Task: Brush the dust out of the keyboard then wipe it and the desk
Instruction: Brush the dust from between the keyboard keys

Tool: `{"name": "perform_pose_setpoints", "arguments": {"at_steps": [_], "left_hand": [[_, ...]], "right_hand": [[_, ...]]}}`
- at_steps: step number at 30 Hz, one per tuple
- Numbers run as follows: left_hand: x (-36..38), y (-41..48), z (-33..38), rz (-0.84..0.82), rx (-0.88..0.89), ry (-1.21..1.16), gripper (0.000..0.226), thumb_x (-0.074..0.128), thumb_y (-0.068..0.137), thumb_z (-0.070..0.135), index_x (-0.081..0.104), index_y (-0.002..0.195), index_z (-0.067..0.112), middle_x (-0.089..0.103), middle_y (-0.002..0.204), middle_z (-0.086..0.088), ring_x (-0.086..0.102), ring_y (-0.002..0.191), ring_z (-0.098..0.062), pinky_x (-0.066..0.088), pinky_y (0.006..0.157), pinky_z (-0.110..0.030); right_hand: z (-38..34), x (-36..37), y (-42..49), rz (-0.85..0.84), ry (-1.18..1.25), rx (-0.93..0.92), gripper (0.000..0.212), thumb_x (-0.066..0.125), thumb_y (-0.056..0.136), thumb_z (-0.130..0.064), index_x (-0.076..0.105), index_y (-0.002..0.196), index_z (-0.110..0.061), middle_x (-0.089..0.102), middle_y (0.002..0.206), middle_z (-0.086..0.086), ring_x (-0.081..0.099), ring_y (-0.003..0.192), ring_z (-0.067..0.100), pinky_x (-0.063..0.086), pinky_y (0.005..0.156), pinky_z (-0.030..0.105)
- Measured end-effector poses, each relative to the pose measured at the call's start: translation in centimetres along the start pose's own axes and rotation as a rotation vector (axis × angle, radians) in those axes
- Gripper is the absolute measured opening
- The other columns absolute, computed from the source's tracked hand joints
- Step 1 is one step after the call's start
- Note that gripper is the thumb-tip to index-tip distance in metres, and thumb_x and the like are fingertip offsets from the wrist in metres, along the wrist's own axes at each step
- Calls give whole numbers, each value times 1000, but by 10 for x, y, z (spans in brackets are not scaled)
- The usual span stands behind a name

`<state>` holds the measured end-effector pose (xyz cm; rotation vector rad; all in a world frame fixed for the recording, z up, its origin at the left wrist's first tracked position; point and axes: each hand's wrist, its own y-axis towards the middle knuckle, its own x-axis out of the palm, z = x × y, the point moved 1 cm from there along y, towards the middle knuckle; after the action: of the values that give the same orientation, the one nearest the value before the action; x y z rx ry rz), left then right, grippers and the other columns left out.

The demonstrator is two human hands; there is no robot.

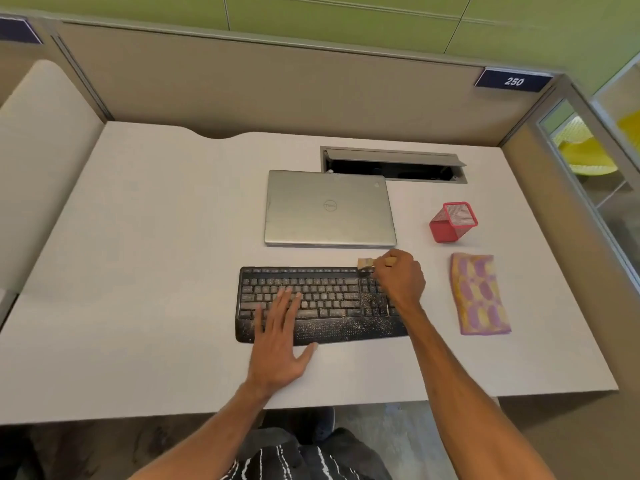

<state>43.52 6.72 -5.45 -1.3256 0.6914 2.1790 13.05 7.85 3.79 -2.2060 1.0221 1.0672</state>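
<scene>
Keyboard [322, 303] judged stiff, light, slide-prone; left hand [277, 337] pressed flat on it; right hand [400, 278] gripped brush [366, 264].

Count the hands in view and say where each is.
2. The left hand lies flat on the keyboard's left half; the right hand grips a brush at its right end.

The right hand [400, 278] hides most of the small wooden brush [366, 263] and the right end of the dusty black keyboard [322, 299], whose key legends are too small to read.
</scene>
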Motion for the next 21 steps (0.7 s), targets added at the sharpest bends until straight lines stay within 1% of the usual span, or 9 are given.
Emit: {"name": "perform_pose_setpoints", "arguments": {"at_steps": [2, 4, 5, 7, 10, 12, 14, 19, 21], "left_hand": [[9, 8, 18, 1, 28, -14, 108, 68, 96, 67, 19, 175, 12, 5, 185, -7, 7, 171, -27, 11, 134, -69], [19, 14, 31, 16, 39, -24, 104, 67, 98, 66, 22, 175, 13, 7, 185, -6, 10, 171, -27, 11, 134, -68], [23, 17, 35, 23, 34, -27, 103, 67, 98, 66, 22, 175, 13, 8, 185, -6, 11, 171, -27, 12, 134, -68], [33, 21, 41, 35, 18, -30, 101, 66, 99, 64, 23, 174, 13, 10, 184, -6, 12, 171, -27, 12, 134, -68], [43, 20, 45, 40, 16, -16, 94, 65, 101, 60, 27, 173, 13, 13, 184, -6, 12, 171, -26, 13, 133, -69], [47, 18, 45, 39, 34, 1, 90, 63, 103, 58, 28, 173, 14, 13, 184, -6, 13, 170, -26, 14, 133, -70], [49, 20, 44, 42, 28, 15, 87, 62, 104, 56, 29, 173, 16, 12, 184, -5, 12, 171, -26, 13, 133, -70], [51, 19, 44, 47, 5, 41, 84, 58, 106, 55, 28, 174, 18, 12, 184, -5, 11, 171, -25, 8, 134, -68], [51, 20, 43, 50, 0, 58, 82, 56, 106, 56, 28, 174, 19, 12, 184, -5, 10, 171, -25, 7, 134, -68]], "right_hand": [[2, 1, -1, -44, -9, -13, 16, 66, 86, -39, 74, 89, -26, 73, 73, -9, 69, 70, 14, 53, 65, 27], [0, 2, -4, -67, -40, -46, 14, 67, 90, -36, 75, 92, -24, 74, 76, -8, 68, 71, 15, 42, 58, 21], [1, 3, -3, -55, -51, -51, 14, 66, 93, -35, 74, 95, -24, 75, 78, -7, 68, 71, 15, 39, 57, 21], [5, 1, 4, -11, -35, -28, 15, 63, 95, -36, 73, 96, -25, 75, 81, -7, 67, 72, 16, 45, 62, 25], [15, -1, 12, -32, 10, -42, 16, 62, 90, -40, 72, 91, -27, 74, 74, -10, 69, 70, 12, 53, 66, 27], [20, 1, 11, -79, -16, -103, 15, 63, 90, -41, 72, 91, -29, 73, 72, -12, 68, 69, 9, 54, 65, 27], [24, 3, 11, -100, -27, -145, 16, 62, 91, -42, 72, 94, -29, 74, 74, -12, 68, 70, 9, 54, 67, 27], [26, 2, 23, -96, -23, -146, 20, 61, 93, -43, 73, 102, -30, 75, 79, -12, 70, 74, 8, 56, 70, 27], [24, 0, 21, -105, -22, -168, 19, 61, 94, -44, 73, 101, -30, 75, 79, -12, 69, 72, 7, 57, 69, 28]]}}
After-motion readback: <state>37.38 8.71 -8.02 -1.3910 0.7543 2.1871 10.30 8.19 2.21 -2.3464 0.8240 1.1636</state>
